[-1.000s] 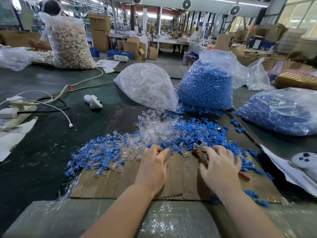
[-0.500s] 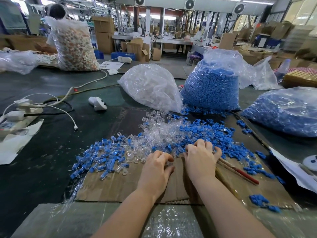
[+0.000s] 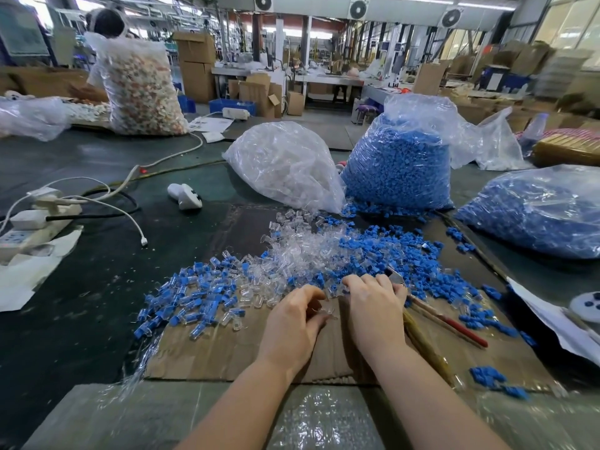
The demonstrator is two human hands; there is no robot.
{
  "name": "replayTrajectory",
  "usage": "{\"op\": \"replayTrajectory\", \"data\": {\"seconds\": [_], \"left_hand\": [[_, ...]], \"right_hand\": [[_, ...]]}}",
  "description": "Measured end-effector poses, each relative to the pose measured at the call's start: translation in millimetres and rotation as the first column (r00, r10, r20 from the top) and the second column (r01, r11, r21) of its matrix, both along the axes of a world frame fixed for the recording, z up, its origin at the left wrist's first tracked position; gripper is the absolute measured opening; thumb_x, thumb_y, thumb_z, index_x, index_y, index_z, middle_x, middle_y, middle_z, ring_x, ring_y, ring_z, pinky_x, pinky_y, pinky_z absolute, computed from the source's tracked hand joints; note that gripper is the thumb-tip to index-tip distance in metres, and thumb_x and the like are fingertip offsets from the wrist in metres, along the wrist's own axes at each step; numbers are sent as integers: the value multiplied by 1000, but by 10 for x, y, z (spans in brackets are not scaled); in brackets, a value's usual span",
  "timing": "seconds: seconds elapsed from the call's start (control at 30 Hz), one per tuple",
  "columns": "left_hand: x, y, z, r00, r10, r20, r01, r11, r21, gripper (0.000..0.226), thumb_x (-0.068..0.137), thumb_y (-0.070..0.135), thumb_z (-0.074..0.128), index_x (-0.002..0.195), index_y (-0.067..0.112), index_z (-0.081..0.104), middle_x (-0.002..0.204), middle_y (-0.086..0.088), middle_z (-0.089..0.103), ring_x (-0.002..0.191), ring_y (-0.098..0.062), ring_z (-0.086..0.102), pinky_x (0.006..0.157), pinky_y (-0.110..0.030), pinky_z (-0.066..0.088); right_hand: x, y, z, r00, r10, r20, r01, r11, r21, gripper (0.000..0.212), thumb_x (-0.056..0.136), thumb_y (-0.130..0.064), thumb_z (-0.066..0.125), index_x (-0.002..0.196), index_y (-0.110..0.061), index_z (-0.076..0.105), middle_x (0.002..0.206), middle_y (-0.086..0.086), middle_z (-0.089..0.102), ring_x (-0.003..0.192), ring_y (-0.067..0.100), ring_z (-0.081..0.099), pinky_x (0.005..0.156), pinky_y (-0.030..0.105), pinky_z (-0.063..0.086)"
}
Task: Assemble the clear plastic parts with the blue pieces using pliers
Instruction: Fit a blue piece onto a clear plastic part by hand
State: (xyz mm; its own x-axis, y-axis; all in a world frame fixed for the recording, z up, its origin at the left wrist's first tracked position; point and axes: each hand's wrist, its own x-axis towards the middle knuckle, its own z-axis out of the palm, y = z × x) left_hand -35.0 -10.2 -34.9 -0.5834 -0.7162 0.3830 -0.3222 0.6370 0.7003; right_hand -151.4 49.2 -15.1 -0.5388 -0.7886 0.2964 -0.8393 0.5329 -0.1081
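Your left hand (image 3: 293, 323) pinches a clear plastic part (image 3: 328, 311) between curled fingers, over the cardboard (image 3: 227, 352) on the desk. Just beside it, your right hand (image 3: 376, 311) is curled round the pliers (image 3: 431, 315), whose metal tip shows past your fingers and whose red handles trail to the right. Beyond your fingers lie loose clear parts (image 3: 305, 251) and blue pieces (image 3: 406, 254); farther back stand bags of both.

both hands met at the cardboard's (image 3: 227, 352) middle: left hand (image 3: 292, 323) pinched a clear part (image 3: 328, 310), right hand (image 3: 376, 306) gripped pliers (image 3: 454, 326).
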Motion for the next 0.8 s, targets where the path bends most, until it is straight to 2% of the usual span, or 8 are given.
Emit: {"op": "replayTrajectory", "data": {"seconds": [0.17, 0.33, 0.43, 0.5, 0.6, 0.7, 0.8], "left_hand": [[-24, -17, 2, 999, 2, 35, -2, 1000, -2, 22, 84, 15, 67, 106, 16, 67, 98, 6, 62, 90, -6, 56, 83, -9, 39], [-31, 5, 19, 1000, 1, 26, -1, 1000, -8, 10, 85, 19, 65, 95, 20, 63, 90, 12, 57, 88, -6, 55, 82, -16, 43], [-14, 28, 23, 1000, 14, 9, -14, 999, -33, 6, 87, 22, 63, 92, 23, 61, 83, 17, 55, 79, 3, 51, 73, -6, 39], [-8, 34, 13, 1000, 21, 11, -21, 999, -38, 10, 86, 20, 65, 96, 23, 63, 84, 18, 55, 77, 5, 50, 72, -1, 36], [-4, 34, 2, 998, 25, 49, -22, 998, -67, 20, 84, 16, 66, 104, 21, 66, 91, 14, 59, 85, 1, 50, 78, -3, 35], [-4, 38, 4, 998, 23, 57, -18, 997, -76, 29, 83, 11, 66, 111, 21, 64, 96, 12, 60, 90, -1, 50, 84, -8, 36], [3, 53, 12, 999, 29, 23, -27, 998, -56, 33, 83, 7, 65, 113, 21, 62, 92, 13, 58, 85, 3, 51, 81, -1, 34]], "right_hand": [[93, 120, -128, 993, 23, 118, -5, 989, -150, 27, 98, -23, 43, 120, -31, 56, 115, -7, 54, 109, 17, 43, 94, 35, 23], [163, 193, -193, 987, 56, 148, -17, 967, -256, 29, 91, -11, 53, 116, -25, 58, 113, -7, 57, 106, 16, 48, 89, 31, 26], [184, 218, -195, 985, 72, 155, -18, 946, -323, 24, 87, -5, 59, 106, -20, 62, 103, -5, 61, 97, 19, 53, 83, 31, 28], [193, 230, -191, 984, 95, 153, -35, 934, -357, 19, 85, -6, 62, 99, -19, 62, 96, -6, 62, 91, 19, 54, 79, 30, 27], [209, 246, -177, 980, 145, 138, -76, 908, -412, 12, 82, -9, 67, 88, -17, 61, 87, -5, 62, 82, 19, 54, 74, 29, 30], [219, 264, -178, 976, 184, 116, -116, 893, -436, 14, 78, -6, 70, 82, -15, 61, 81, -3, 61, 77, 20, 55, 71, 30, 37], [219, 279, -176, 973, 207, 105, -139, 882, -450, 15, 75, -4, 71, 81, -14, 61, 79, -1, 62, 75, 21, 55, 70, 33, 43]]}}
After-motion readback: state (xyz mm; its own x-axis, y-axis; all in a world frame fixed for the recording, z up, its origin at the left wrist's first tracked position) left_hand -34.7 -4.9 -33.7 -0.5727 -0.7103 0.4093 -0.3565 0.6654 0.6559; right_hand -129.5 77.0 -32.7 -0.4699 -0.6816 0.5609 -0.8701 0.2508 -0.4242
